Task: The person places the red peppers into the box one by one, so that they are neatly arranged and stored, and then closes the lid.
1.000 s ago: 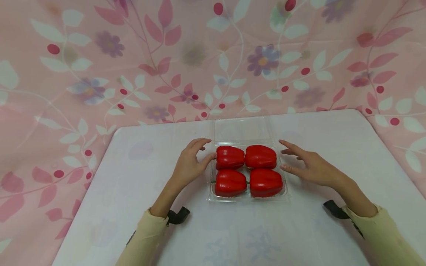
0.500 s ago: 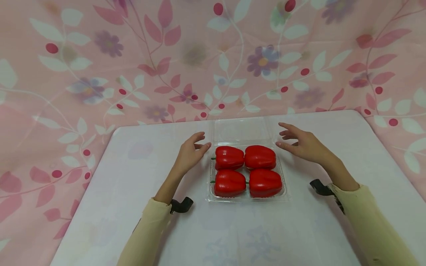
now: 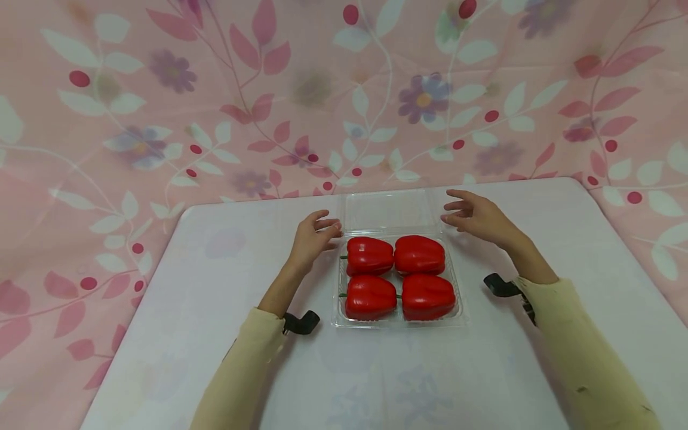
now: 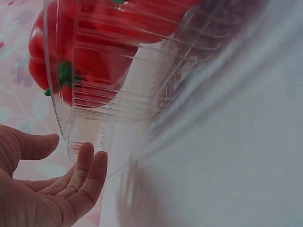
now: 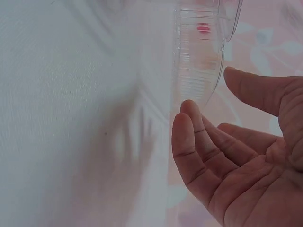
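Note:
A clear plastic clamshell box [image 3: 399,324] sits on the table with its lid [image 3: 389,212] folded back flat. Several red bell peppers [image 3: 371,297] with green stems fill the tray in two rows. My left hand [image 3: 313,240] is at the box's left back corner, thumb and fingers spread apart. In the left wrist view its fingertips [image 4: 98,161] reach right up to the lid's edge. On the opposite side, my right hand [image 3: 478,218] is beside the lid's right edge, fingers slightly bent and thumb apart. The right wrist view shows nothing held between thumb and fingers.
A white cloth covers the table [image 3: 242,257]. Behind it hangs a pink floral curtain [image 3: 317,89], close to the lid's back edge. Black wrist-worn pieces [image 3: 302,322] stick out inward from both cuffs.
Both hands have moved from beside the peppers toward the lid at the back, the right hand farther and slightly inward. The peppers and box stay put.

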`<state>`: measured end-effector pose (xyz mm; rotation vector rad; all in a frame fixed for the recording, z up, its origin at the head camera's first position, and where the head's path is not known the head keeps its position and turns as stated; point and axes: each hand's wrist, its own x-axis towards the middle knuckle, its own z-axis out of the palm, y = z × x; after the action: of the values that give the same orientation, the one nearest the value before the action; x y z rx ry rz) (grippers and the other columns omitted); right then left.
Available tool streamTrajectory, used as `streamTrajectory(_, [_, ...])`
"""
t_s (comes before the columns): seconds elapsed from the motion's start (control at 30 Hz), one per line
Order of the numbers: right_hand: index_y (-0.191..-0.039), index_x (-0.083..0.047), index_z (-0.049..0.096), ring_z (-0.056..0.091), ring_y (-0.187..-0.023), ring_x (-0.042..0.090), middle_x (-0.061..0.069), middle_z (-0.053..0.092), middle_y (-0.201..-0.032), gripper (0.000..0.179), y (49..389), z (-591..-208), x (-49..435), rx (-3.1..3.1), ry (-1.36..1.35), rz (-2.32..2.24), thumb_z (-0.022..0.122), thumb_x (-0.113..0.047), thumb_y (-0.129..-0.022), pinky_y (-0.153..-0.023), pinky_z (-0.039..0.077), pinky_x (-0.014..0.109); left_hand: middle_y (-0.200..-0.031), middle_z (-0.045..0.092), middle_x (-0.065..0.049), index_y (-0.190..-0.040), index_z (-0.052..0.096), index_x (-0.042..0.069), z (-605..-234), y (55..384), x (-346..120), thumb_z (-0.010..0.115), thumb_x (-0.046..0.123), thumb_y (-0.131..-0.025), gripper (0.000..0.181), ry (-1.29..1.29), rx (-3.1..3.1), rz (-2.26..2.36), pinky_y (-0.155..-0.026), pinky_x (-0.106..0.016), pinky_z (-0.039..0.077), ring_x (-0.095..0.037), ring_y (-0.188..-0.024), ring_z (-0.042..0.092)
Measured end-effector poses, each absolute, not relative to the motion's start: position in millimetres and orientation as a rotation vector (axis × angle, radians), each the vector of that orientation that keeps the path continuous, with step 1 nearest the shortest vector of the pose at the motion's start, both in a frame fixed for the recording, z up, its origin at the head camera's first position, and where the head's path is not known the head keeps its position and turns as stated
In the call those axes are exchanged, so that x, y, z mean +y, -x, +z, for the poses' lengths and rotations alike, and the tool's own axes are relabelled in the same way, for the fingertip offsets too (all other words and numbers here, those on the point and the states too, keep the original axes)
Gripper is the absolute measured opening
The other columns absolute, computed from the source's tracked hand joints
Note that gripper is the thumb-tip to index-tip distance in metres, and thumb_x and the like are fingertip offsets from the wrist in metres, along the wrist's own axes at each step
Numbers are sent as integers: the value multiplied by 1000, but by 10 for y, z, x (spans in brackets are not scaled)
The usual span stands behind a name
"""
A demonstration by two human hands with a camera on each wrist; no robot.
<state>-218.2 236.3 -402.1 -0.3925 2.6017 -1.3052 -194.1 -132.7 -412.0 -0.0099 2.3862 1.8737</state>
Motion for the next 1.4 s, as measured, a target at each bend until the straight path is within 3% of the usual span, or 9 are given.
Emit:
streamTrajectory(0.2, [-150,2,32,62,-114,34,27,55,-134,66,2242,-4064,2355,2424,268,-1466,64,-19,-96,-83,56,37,-127,62,-18,-142,44,-2,-4135,1979,-1321,65,12,-95,53,85,2302,1940,-84,-41,56,-31,-103,68])
streamTrajectory(0.5, [-151,-2,34,66,-104,19,27,56,-132,62,2268,-4038,2313,2363,210,-1591,62,-14,-97,-87,55,38,-126,60,-26,-138,48,-5,-4115,2014,-1319,64,5,-94,49,107,2225,2029,-88,-45,53,-36,-104,67])
streamTrajectory(0.77, [-146,-10,44,69,-95,14,26,61,-122,61,2267,-4021,2231,2493,323,-1748,69,-2,-91,-76,57,25,-117,61,-25,-135,56,1,-4106,2040,-1347,66,-2,-89,47,-52,2381,2063,-79,-31,57,-27,-92,68])
streamTrajectory(0.9, [-144,-9,48,69,-96,17,24,63,-117,61,2250,-4005,2217,2556,393,-1774,70,3,-88,-77,55,20,-113,60,-27,-132,60,3,-4117,2038,-1371,68,-7,-86,48,-145,2399,2113,-78,-26,57,-31,-92,65])
streamTrajectory(1.1, [-130,-2,56,68,-92,16,21,65,-110,47,2172,-3968,2220,2615,461,-1790,73,2,-86,-77,54,19,-106,61,-25,-127,59,1,-4143,2015,-1416,70,-10,-84,45,-319,2423,2170,-82,-27,56,-37,-94,64])
streamTrajectory(1.23, [-115,3,59,68,-90,18,23,65,-103,33,2093,-3919,2232,2614,553,-1801,73,6,-85,-77,54,19,-105,61,-31,-120,58,-4,-4093,1953,-1434,70,-11,-84,39,-420,2430,2177,-82,-29,56,-42,-97,62])
streamTrajectory(1.4, [-104,7,61,68,-90,23,23,66,-97,22,1935,-3779,2215,2643,626,-1749,70,10,-84,-77,54,18,-102,63,-31,-109,58,-11,-3897,1788,-1436,68,-12,-85,26,-562,2541,2083,-86,-43,54,-43,-97,62])
